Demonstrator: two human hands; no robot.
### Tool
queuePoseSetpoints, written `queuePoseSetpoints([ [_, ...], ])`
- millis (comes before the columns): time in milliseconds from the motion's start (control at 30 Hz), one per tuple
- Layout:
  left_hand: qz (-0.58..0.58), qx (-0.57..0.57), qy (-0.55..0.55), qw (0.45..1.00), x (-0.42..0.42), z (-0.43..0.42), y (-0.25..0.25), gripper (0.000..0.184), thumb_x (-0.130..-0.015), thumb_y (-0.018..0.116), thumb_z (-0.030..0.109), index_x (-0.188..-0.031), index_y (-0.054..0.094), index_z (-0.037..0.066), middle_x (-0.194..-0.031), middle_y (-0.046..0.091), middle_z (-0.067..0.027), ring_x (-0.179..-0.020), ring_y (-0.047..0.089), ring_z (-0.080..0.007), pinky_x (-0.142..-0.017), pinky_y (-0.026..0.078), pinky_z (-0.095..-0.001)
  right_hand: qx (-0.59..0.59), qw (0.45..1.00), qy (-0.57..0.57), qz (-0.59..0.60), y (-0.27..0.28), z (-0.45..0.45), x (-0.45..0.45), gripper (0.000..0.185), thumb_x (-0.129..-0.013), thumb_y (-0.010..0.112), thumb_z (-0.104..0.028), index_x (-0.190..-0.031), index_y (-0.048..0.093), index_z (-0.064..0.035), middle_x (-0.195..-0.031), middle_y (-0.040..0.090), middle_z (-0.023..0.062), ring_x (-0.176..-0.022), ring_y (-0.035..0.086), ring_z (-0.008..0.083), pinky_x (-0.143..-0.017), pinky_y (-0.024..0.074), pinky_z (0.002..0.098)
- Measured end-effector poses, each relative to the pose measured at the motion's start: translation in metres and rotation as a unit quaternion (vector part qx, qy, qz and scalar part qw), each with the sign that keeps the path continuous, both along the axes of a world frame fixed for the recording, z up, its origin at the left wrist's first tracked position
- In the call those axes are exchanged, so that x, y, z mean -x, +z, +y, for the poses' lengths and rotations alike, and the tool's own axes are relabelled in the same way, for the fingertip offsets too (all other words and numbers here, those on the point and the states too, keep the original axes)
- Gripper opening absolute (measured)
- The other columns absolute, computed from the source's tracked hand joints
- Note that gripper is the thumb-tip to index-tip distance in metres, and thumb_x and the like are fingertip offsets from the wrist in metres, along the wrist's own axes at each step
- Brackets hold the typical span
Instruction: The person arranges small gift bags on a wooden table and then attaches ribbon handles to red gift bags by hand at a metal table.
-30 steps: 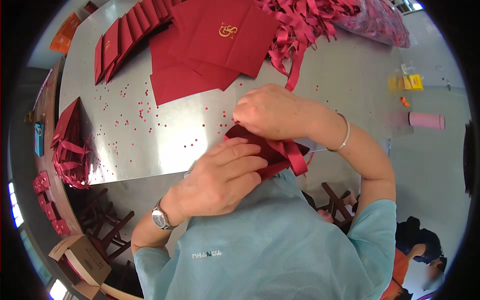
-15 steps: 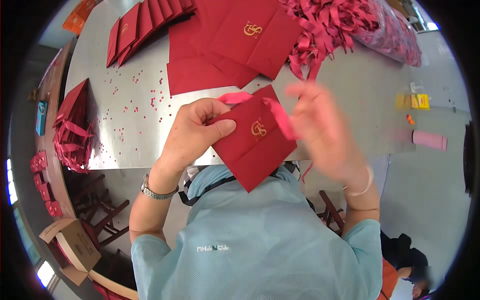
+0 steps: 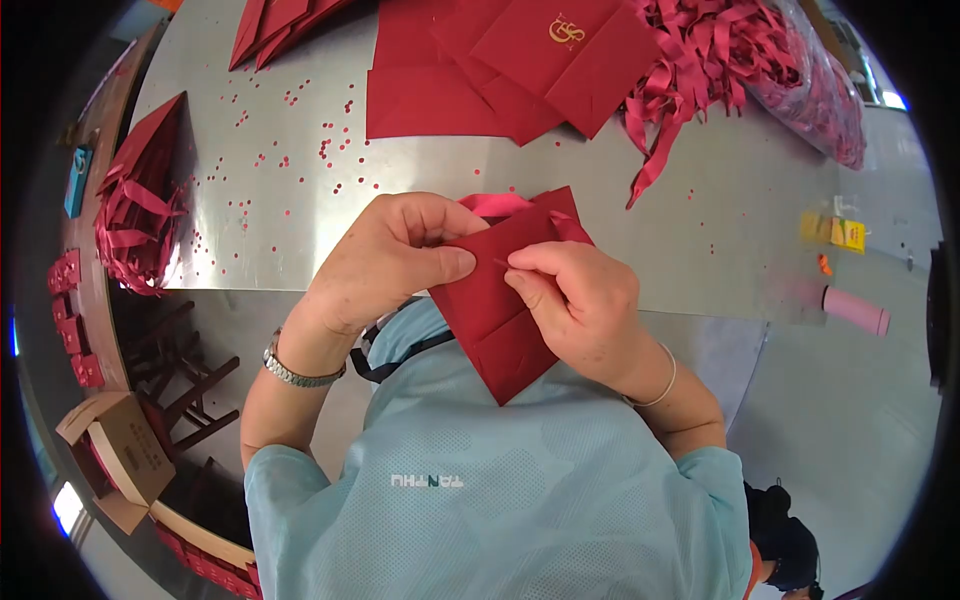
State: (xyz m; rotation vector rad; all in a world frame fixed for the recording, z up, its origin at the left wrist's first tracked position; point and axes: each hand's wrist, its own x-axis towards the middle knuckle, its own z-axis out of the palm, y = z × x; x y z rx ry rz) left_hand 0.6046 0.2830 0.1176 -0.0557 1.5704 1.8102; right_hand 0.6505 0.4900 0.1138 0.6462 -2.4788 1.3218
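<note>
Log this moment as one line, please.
left hand: holding red bag | right hand: fingertips at bag's face | pink ribbon: at bag's upper edge | table: scattered red dots

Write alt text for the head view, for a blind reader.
A person's left hand holds a red paper bag with a ribbon at its top, while the right hand pinches close to its surface. Beyond, a metal table bears folded red pieces, a ribbon heap and scattered red dots.

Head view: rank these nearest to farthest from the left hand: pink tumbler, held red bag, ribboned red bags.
1. Held red bag: in the left hand
2. Ribboned red bags: left side
3. Pink tumbler: far right
</note>
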Motion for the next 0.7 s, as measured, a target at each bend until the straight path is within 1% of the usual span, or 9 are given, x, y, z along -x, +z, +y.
queuePoseSetpoints([
  [133,0.026,-0.012,0.012,1.000,-0.003,0.001,-0.003,0.024,-0.082,0.062,-0.006,-0.106,0.067,-0.003,-0.090,0.067,-0.0027,-0.079,0.061,-0.0060,-0.070,0.050,-0.0201,-0.026,0.999,-0.003,0.022,0.002,-0.002,0.005,0.016,-0.075,0.072,-0.001,-0.087,0.063,-0.0040,-0.078,0.066,0.0093,-0.067,0.065,0.0260,-0.057,0.0508,0.0340],
  [200,0.026,-0.051,0.024,0.998,-0.003,0.002,-0.002,0.029,-0.082,0.063,-0.010,-0.111,0.064,-0.005,-0.101,0.068,-0.0089,-0.088,0.065,-0.0130,-0.079,0.055,-0.0263,-0.045,0.996,0.011,0.071,0.001,-0.002,0.009,0.014,-0.074,0.070,0.001,-0.084,0.062,-0.0044,-0.073,0.063,0.0083,-0.063,0.063,0.0255,-0.054,0.0494,0.0346],
  [333,0.018,-0.066,0.039,0.997,-0.004,0.005,-0.002,0.027,-0.083,0.062,-0.010,-0.109,0.065,-0.004,-0.100,0.068,-0.0077,-0.088,0.064,-0.0125,-0.079,0.054,-0.0262,-0.053,0.996,0.006,0.076,0.000,-0.002,0.013,0.014,-0.073,0.068,0.003,-0.083,0.060,-0.0043,-0.068,0.059,0.0075,-0.059,0.060,0.0248,-0.051,0.0473,0.0349],
  [433,0.048,-0.051,0.038,0.997,-0.005,0.006,-0.002,0.026,-0.083,0.063,-0.009,-0.109,0.066,-0.004,-0.099,0.068,-0.0071,-0.087,0.063,-0.0118,-0.079,0.054,-0.0257,-0.054,0.996,0.007,0.069,-0.003,-0.003,0.013,0.014,-0.073,0.068,0.002,-0.083,0.060,-0.0041,-0.066,0.057,0.0075,-0.057,0.058,0.0241,-0.049,0.0458,0.0348],
  [500,0.076,-0.022,0.048,0.996,-0.007,0.007,-0.004,0.024,-0.082,0.062,-0.008,-0.105,0.068,-0.004,-0.093,0.067,-0.0032,-0.082,0.061,-0.0069,-0.073,0.052,-0.0219,-0.066,0.995,0.002,0.076,-0.004,-0.005,0.014,0.014,-0.073,0.069,0.001,-0.082,0.059,-0.0044,-0.066,0.058,0.0076,-0.057,0.058,0.0240,-0.048,0.0455,0.0346],
  [633,0.101,-0.002,0.048,0.994,-0.008,0.008,-0.011,0.023,-0.083,0.062,-0.007,-0.105,0.067,-0.004,-0.092,0.067,-0.0035,-0.082,0.061,-0.0068,-0.073,0.053,-0.0219,-0.092,0.993,-0.019,0.068,-0.004,-0.008,0.014,0.013,-0.074,0.069,-0.001,-0.080,0.058,-0.0053,-0.066,0.058,0.0074,-0.056,0.059,0.0240,-0.048,0.0462,0.0342],
  [700,0.061,-0.045,0.070,0.995,-0.009,0.008,-0.013,0.023,-0.083,0.063,-0.007,-0.105,0.067,-0.004,-0.093,0.068,-0.0037,-0.082,0.060,-0.0069,-0.074,0.052,-0.0220,-0.068,0.996,-0.026,0.044,-0.004,-0.009,0.015,0.014,-0.072,0.071,0.004,-0.081,0.062,-0.0032,-0.069,0.064,0.0076,-0.057,0.062,0.0219,-0.051,0.0486,0.0305],
])
